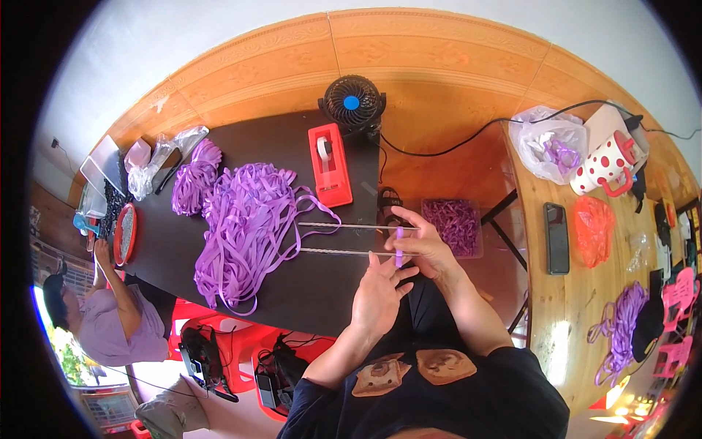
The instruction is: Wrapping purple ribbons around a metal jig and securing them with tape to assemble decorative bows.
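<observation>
Two thin metal rods (pixel 340 252) stick out side by side past the right edge of the dark table. A short piece of purple ribbon (pixel 399 238) runs across both rods near their ends. My right hand (pixel 433 252) is at those ends, its thumb across the ribbon and its index finger stretched out beyond the far rod. My left hand (pixel 376 296) lies just nearer to me, palm up, fingers apart, with a fingertip at the near rod. Left of the rods lies a big loose heap of purple ribbon (pixel 245 227), one strand looping over toward them.
On the dark table (pixel 300 293) stand a red tape dispenser (pixel 330 164) and a black fan (pixel 352 102). A bin of purple pieces (pixel 453 227) sits below. The wooden table (pixel 545 307) at right bears a phone (pixel 556 238) and a dotted tumbler (pixel 603 164). Another person (pixel 121 322) works at far left.
</observation>
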A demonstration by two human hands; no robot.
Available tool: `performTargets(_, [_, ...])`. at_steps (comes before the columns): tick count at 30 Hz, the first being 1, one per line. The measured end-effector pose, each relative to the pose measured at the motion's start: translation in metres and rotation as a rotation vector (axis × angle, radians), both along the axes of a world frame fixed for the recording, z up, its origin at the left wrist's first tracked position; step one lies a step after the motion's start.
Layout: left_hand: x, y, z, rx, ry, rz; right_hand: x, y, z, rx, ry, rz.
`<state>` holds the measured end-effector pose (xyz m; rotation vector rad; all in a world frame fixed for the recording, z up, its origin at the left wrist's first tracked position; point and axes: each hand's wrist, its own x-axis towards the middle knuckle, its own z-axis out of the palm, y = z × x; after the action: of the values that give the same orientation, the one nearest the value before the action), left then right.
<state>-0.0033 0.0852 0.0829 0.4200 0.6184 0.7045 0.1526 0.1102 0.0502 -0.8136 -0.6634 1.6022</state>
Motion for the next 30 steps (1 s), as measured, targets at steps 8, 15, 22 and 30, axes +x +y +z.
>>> performTargets(8, [-0.001, -0.001, 0.000, -0.007, -0.002, 0.005, 0.012, -0.003, -0.002, -0.017, 0.070, -0.021])
performTargets(15, [-0.003, -0.001, -0.005, 0.007, -0.040, -0.013, 0.017, -0.001, -0.012, 0.047, 0.232, 0.061])
performTargets(22, [-0.003, -0.001, -0.007, 0.002, -0.051, -0.016, 0.006, -0.004, -0.002, 0.107, 0.122, 0.009])
performTargets(30, [-0.003, -0.001, -0.009, 0.007, -0.062, -0.030, -0.003, -0.008, 0.016, -0.009, -0.173, -0.093])
